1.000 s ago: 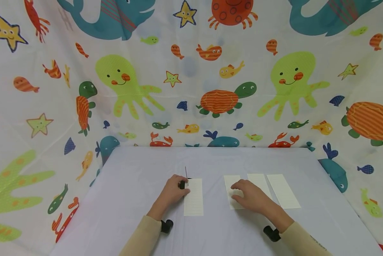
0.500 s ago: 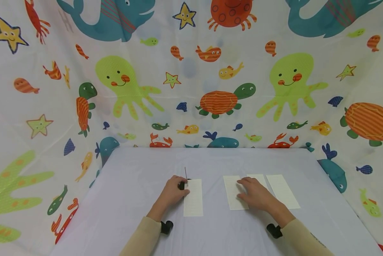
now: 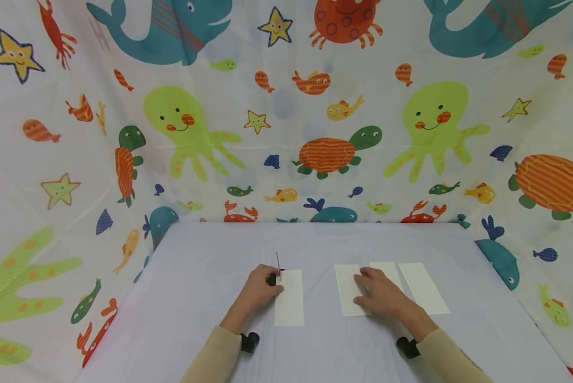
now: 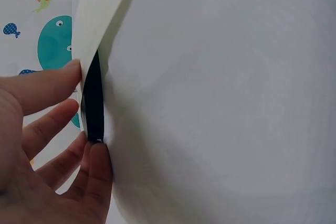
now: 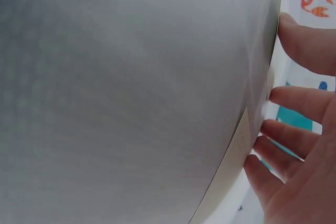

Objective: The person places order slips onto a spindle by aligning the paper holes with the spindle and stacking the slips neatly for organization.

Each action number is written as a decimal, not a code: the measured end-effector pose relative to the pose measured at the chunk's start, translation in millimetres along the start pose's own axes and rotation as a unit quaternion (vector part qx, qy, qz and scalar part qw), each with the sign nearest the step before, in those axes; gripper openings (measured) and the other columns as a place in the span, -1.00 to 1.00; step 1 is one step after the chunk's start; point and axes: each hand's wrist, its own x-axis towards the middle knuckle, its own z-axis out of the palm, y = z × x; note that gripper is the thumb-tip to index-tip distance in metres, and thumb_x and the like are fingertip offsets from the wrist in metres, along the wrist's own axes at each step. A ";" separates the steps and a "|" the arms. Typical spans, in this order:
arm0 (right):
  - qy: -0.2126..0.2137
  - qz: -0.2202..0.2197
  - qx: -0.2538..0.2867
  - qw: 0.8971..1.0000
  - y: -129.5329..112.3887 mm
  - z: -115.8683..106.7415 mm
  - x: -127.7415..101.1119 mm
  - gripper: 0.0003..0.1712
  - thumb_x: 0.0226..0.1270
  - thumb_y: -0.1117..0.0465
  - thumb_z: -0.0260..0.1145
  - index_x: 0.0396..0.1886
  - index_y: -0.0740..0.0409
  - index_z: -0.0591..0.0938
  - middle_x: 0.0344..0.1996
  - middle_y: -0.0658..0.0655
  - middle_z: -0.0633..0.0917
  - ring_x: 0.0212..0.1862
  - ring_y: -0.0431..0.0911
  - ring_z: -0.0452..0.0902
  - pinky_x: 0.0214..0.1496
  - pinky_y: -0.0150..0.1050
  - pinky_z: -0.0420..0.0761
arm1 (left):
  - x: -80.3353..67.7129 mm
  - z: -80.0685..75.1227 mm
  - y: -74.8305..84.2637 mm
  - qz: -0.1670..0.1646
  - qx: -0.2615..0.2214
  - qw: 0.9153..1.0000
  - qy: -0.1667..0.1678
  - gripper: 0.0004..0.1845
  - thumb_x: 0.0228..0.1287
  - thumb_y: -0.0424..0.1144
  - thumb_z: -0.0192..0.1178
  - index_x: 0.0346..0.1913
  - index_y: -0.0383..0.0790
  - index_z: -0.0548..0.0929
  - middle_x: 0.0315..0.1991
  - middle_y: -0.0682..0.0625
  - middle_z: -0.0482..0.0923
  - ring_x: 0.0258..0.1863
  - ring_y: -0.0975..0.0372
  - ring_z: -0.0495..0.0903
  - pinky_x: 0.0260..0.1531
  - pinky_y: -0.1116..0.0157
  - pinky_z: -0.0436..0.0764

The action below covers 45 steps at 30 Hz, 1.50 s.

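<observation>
My left hand (image 3: 259, 287) pinches a black binder clip (image 4: 94, 103) at the left edge of a cream ruled paper slip (image 3: 291, 306); one thin wire handle (image 3: 277, 260) of the clip stands up. In the left wrist view the thumb presses the slip near the clip and the slip's edge lifts a little. My right hand (image 3: 384, 292) lies with spread, relaxed fingers (image 5: 294, 103) over the right edge of a second ruled slip (image 3: 347, 298), fingertips and thumb tip right at its surface. The hand partly hides a third slip (image 3: 387, 270) behind it.
Another cream slip (image 3: 425, 290) lies at a slant to the right of the right hand. A white cloth covers the table (image 3: 209, 255), and a curtain (image 3: 286, 197) printed with sea animals stands along its far edge. Each wrist wears a small black camera (image 3: 250, 342).
The right hand has shifted slightly right and come down onto the second slip's right edge. The left hand and the binder clip have stayed in place.
</observation>
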 end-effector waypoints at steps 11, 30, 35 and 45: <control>-0.004 0.010 -0.017 1.000 -9.5 -1.2 0.6 -0.35 0.28 0.06 0.48 0.26 0.31 0.59 0.33 0.35 0.45 0.38 0.25 0.31 0.30 0.15 0.45 | 0.0 0.4 0.1 -0.003 -0.006 1.000 -0.003 -0.60 0.17 -0.26 0.44 0.06 -0.30 0.67 0.15 -0.25 0.50 0.05 -0.04 0.50 0.16 -0.07 0.50; 0.043 0.050 0.004 0.998 -29.6 -1.4 -2.3 -0.50 0.20 0.20 0.54 0.11 0.28 0.68 -0.05 0.22 0.62 0.01 0.09 0.51 0.04 0.04 0.60 | 0.0 -0.3 -0.7 -0.008 -0.012 1.000 -0.008 -0.60 0.20 -0.24 0.43 0.09 -0.27 0.66 0.17 -0.23 0.49 0.12 -0.06 0.48 0.21 -0.11 0.46; 0.029 0.092 0.092 0.991 -30.3 -2.8 -0.1 -0.47 0.23 0.27 0.48 0.19 0.31 0.62 0.04 0.30 0.64 0.13 0.18 0.56 0.18 0.15 0.53 | -0.7 -0.3 0.9 -0.009 -0.011 1.000 -0.003 -0.61 0.21 -0.23 0.43 0.08 -0.27 0.67 0.16 -0.23 0.49 0.10 -0.06 0.49 0.19 -0.10 0.48; 0.043 0.113 0.229 0.966 -25.1 -2.1 -2.8 -0.33 0.13 0.33 0.49 0.29 0.25 0.56 -0.16 0.15 0.61 -0.18 -0.03 0.50 -0.22 -0.16 0.56 | -2.9 -0.3 1.5 -0.003 -0.007 1.000 0.000 -0.60 0.21 -0.24 0.42 0.09 -0.29 0.67 0.18 -0.24 0.49 0.14 -0.08 0.47 0.21 -0.11 0.46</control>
